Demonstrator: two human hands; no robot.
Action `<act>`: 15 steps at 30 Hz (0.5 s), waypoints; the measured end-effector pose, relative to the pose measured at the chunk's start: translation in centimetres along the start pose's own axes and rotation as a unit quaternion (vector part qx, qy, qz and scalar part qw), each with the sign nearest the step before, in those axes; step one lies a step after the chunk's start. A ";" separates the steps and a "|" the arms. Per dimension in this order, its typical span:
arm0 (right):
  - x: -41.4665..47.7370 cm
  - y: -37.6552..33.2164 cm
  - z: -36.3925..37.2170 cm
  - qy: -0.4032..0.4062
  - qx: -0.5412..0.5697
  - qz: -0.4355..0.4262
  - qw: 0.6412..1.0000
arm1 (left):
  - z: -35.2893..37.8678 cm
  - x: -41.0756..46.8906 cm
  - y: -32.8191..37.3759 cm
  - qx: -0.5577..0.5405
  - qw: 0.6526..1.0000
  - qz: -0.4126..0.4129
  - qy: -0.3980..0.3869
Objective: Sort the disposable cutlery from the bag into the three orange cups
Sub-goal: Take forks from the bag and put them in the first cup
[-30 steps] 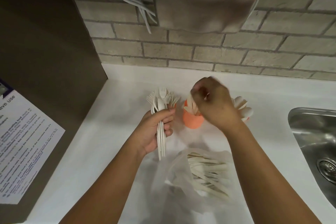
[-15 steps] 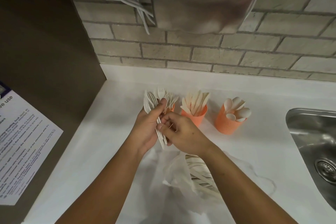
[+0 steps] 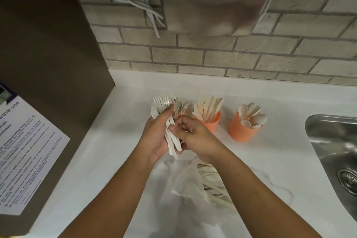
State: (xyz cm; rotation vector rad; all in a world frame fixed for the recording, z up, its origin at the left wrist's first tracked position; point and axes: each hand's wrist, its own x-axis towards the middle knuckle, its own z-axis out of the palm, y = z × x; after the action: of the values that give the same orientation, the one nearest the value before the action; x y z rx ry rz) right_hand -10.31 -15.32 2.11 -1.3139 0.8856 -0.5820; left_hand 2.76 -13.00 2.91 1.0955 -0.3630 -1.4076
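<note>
Moved: right hand (image 3: 195, 137), from over the knife cup (image 3: 212, 124) back to the fork bundle (image 3: 164, 105), now pinching its handles. Left hand (image 3: 155, 137): curled round the same bundle, tines up, before the fork cup (image 3: 183, 112). Spoon cup (image 3: 243, 131): rightmost. Bag (image 3: 185, 183): on countertop (image 3: 116, 150) below the hands, cutlery inside.

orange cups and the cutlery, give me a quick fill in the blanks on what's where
1. The left hand grips a bundle of ____.
2. The middle orange cup holds ____.
3. The orange cup nearest the sink holds ____.
Missing words: forks; knives; spoons.
</note>
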 end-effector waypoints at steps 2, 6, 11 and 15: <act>-0.2 -0.1 0.0 0.008 0.022 0.016 1.000 | 0.4 -0.2 -0.2 0.028 0.999 0.013 0.023; -1.1 -0.5 0.2 0.015 0.068 0.039 0.997 | 1.2 -0.7 -0.4 0.120 0.988 0.056 0.082; -2.7 -1.3 0.1 0.018 0.084 0.051 0.995 | 1.9 -1.5 -0.5 0.225 0.970 0.066 0.068; -3.4 -1.7 -0.3 0.027 0.108 0.058 0.992 | 2.4 -2.1 -1.2 0.244 0.966 0.048 0.067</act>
State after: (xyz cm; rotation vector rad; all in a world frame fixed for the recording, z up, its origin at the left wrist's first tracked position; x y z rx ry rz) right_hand -12.31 -13.06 4.48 -1.0501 0.9096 -0.6065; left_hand -0.30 -11.80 3.99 1.5409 -0.6793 -1.1776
